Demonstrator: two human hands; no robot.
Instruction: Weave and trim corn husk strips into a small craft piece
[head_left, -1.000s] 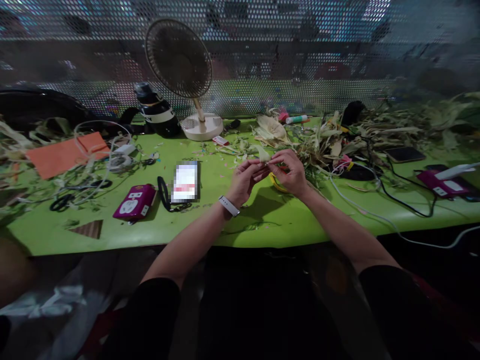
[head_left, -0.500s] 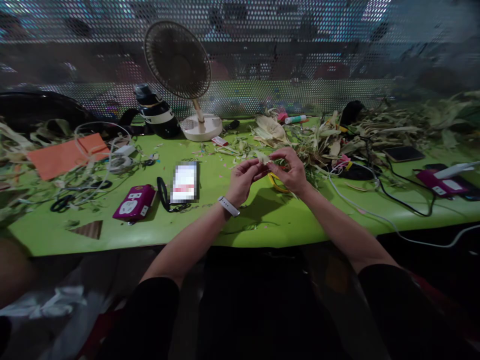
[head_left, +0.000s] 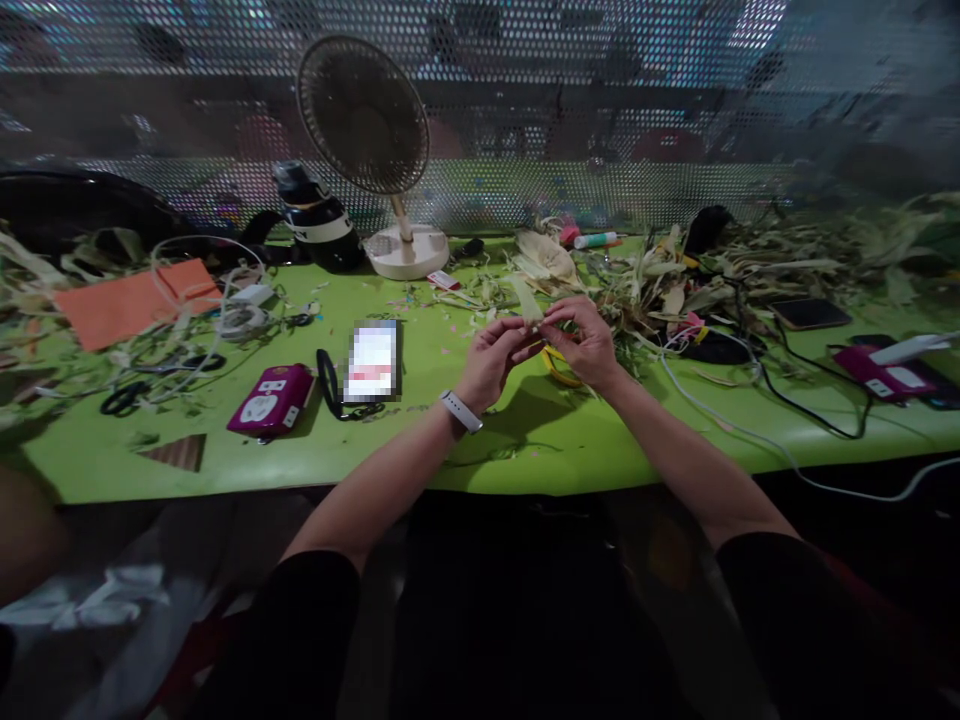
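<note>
Hands [head_left: 536, 345] still pinch pale husk strip [head_left: 527, 303] (now standing taller); table [head_left: 480, 440] unchanged.

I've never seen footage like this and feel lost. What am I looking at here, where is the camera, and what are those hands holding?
There is no machine here: a person wears a camera on the head, looking forward and down, so both arms reach in from the bottom edge. The left hand, with a white wristband, and the right hand together pinch a pale strip of dried leaf above a green table. On the table lie a heap of dried husks, a small fan, a dark bottle, a magenta device, scissors, orange paper and cables.
</note>
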